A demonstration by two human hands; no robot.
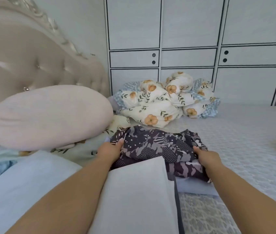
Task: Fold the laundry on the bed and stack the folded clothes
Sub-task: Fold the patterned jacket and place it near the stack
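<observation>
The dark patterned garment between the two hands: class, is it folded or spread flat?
Folded. The dark patterned garment forms a compact layered bundle on a pale folded cloth, left hand and right hand gripping its sides.

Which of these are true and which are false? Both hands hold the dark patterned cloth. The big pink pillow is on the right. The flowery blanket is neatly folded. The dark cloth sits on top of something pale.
1. Both hands hold the dark patterned cloth. True: the left hand and the right hand grip its two sides.
2. The pink pillow is on the right. False: it lies on the left, by the headboard.
3. The flowery blanket is neatly folded. False: it is bunched in a heap.
4. The dark cloth sits on something pale. True: a pale folded cloth lies under it.
</observation>
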